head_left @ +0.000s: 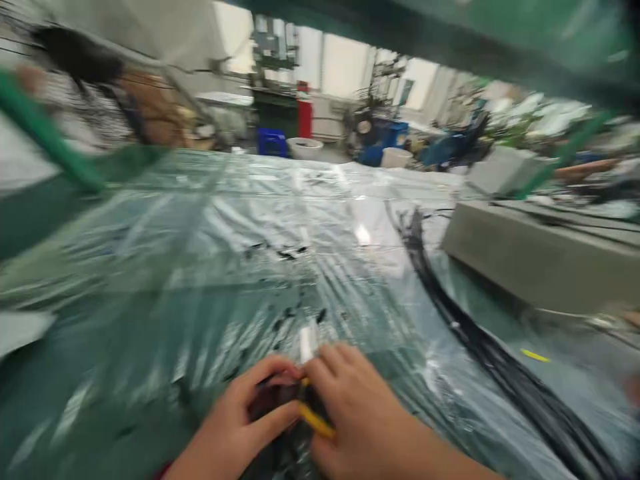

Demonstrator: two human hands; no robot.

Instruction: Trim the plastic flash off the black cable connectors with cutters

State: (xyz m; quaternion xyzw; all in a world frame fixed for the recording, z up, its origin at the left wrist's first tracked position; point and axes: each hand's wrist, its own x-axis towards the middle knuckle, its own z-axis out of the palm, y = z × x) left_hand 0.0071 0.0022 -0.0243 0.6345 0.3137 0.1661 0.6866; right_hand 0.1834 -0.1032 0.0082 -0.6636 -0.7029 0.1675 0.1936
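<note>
Low in the middle of the head view, my two hands come together over the plastic-covered table. My right hand (357, 403) is closed round a narrow yellow and dark piece (316, 420), whose kind blur and fingers hide. Curled beside it, my left hand (245, 417) has its thumb against the yellow part and its fingertips meeting those of the right. What the left fingers pinch is too blurred to make out. Just beyond the fingertips shows a small white strip (307, 342); I cannot tell whether it is held or lies on the table.
Clear plastic sheeting (200, 267) covers the green table. A long bundle of black cables (475, 340) runs down the right, near a grey box (540, 257) and a small yellow strip (535, 355). Small black scraps (290, 253) lie ahead. A green bar (450, 40) crosses overhead.
</note>
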